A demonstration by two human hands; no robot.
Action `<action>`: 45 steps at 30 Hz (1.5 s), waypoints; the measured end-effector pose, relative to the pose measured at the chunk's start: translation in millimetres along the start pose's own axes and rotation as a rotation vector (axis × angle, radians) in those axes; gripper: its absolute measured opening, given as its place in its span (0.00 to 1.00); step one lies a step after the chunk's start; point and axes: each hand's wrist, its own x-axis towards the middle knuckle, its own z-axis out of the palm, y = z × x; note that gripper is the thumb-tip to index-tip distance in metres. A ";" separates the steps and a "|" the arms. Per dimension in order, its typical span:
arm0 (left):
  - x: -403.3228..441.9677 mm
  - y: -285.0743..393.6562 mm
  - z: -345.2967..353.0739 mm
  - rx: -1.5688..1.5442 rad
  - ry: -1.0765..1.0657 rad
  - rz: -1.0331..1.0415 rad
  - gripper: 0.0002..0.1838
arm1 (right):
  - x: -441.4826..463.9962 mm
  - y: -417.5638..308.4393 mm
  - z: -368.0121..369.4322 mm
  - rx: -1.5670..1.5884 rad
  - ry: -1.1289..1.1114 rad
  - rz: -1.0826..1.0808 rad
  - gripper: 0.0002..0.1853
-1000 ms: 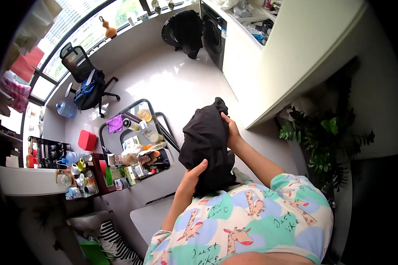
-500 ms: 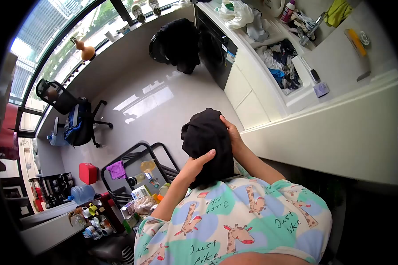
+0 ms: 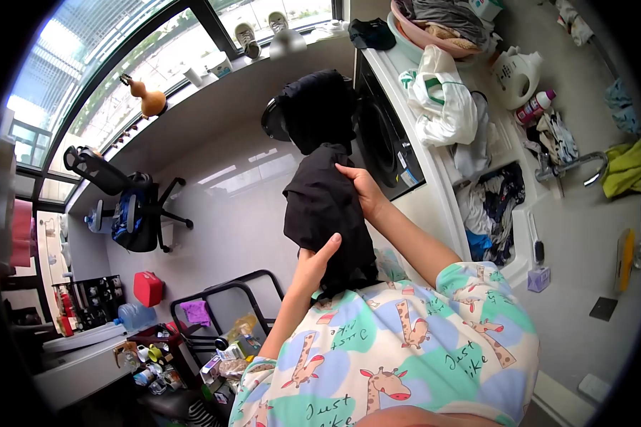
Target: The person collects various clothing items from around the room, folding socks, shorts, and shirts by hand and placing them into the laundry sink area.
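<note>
Black cloth (image 3: 323, 208), clasped by left hand (image 3: 313, 267) and right hand (image 3: 365, 192), less bunched than just before

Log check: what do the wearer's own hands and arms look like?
Left hand and right hand: no gloves, rings or watch visible. Forearms bare. Short sleeves in cream, mint and pale blue; matching top has giraffes and "Just like" lettering.

The left hand (image 3: 316, 265) and right hand (image 3: 365, 192) hold a black cloth (image 3: 322, 203) from opposite sides. Ahead stands a washing machine (image 3: 381, 142); to the right, clothes (image 3: 493, 213) lie in a sink (image 3: 525, 231).
</note>
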 end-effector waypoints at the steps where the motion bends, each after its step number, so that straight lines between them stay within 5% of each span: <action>1: 21.9 9.8 1.3 0.034 0.000 0.042 0.39 | 16.8 -21.7 15.6 -0.036 -0.033 -0.029 0.21; 8: 176.8 124.9 -8.0 0.309 -0.187 0.217 0.30 | 115.7 -147.4 123.9 -0.280 -0.087 -0.254 0.20; 12: 256.4 175.6 -22.6 0.389 -0.357 0.236 0.37 | 168.1 -205.3 142.8 -0.347 -0.072 -0.360 0.20; 13: 278.3 167.1 -39.9 0.417 -0.439 0.297 0.48 | 175.1 -216.0 140.5 -0.384 -0.068 -0.382 0.19; 16: 344.0 158.5 -70.7 -0.421 -0.755 -0.006 0.58 | 185.3 -222.3 143.3 -0.478 -0.054 -0.388 0.21; 18: 381.7 188.1 -75.2 -0.782 -0.521 -0.200 0.64 | 191.3 -226.1 121.6 -0.542 -0.096 -0.288 0.24; 21: 431.1 218.1 -65.0 -0.918 -0.637 -0.184 0.55 | 200.1 -216.4 104.2 -1.040 -0.224 -0.027 0.27; 24: 458.4 206.7 -64.6 -1.151 -0.548 -0.400 0.40 | 207.3 -221.8 95.7 -1.418 -0.204 0.102 0.30; 25: 455.0 207.2 -64.2 -0.841 -0.538 -0.194 0.31 | 210.3 -227.8 90.9 -1.394 -0.169 0.056 0.30; 28: 447.5 215.4 -58.7 -0.304 -0.640 0.198 0.27 | 221.3 -254.2 78.1 -1.102 -0.069 -0.209 0.29; 30: 448.9 207.5 -56.3 -0.159 -0.479 0.160 0.30 | 221.5 -268.3 78.0 -1.009 -0.064 -0.416 0.26; 31: 442.7 214.0 -48.5 0.029 -0.466 0.316 0.29 | 218.5 -268.8 95.5 -1.047 -0.088 -0.509 0.24; 33: 436.5 214.2 -45.5 0.037 -0.453 0.328 0.26 | 216.5 -261.2 128.0 -0.978 -0.003 -0.586 0.16; 35: 438.5 213.0 -53.3 -0.331 -0.439 0.062 0.23 | 218.1 -264.6 134.1 -0.970 0.130 -0.607 0.12; 39: 432.9 210.1 -91.9 -0.597 -0.268 0.084 0.27 | 210.4 -261.5 142.3 -1.252 0.176 -0.747 0.08; 42: 420.4 242.7 -81.5 -0.372 -0.041 0.255 0.26 | 205.9 -249.6 140.3 -1.445 0.124 -0.869 0.05; 43: 402.5 254.5 -62.5 -0.051 0.198 0.393 0.25 | 206.6 -244.8 136.4 -1.475 0.104 -0.904 0.05; 45: 391.0 257.7 -64.0 0.339 0.121 0.569 0.18 | 206.4 -236.9 132.8 -1.519 0.066 -0.903 0.08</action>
